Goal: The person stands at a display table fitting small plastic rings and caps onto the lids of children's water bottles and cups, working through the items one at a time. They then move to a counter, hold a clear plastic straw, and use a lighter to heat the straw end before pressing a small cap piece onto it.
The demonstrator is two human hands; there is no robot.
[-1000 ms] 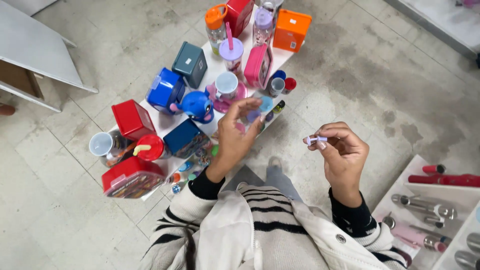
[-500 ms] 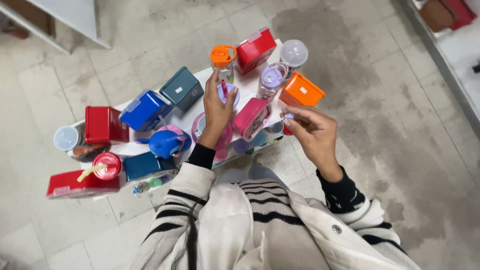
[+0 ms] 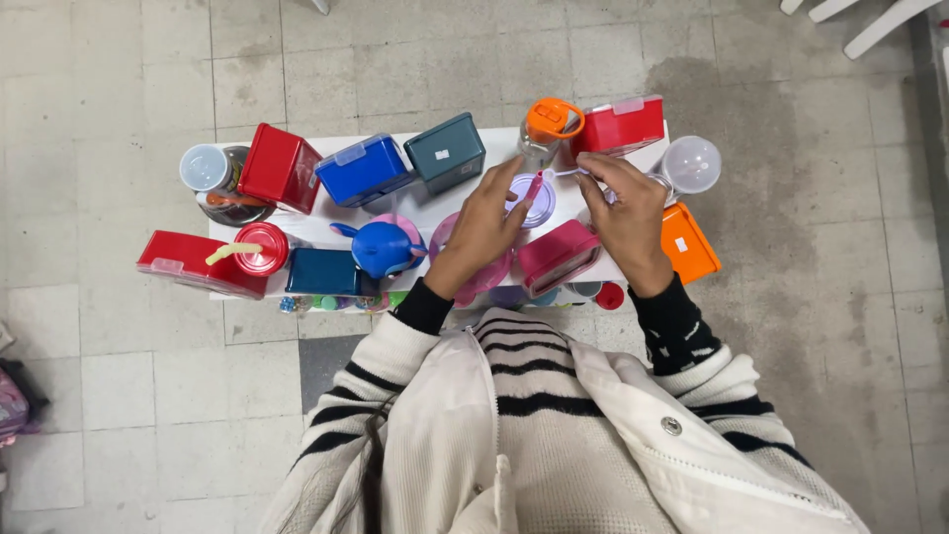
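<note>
Your left hand (image 3: 481,229) pinches pink straw (image 3: 534,185) over lilac cup lid (image 3: 535,203); right hand (image 3: 626,216) grips clear tube (image 3: 568,173). Step: fitting straw. Next needs steady alignment.

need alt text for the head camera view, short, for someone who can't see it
Seen from above, a person's left hand and right hand meet over a clear round lid with a pink straw, on a small white table crowded with red, blue, teal, pink and orange lunch boxes and cups.
</note>
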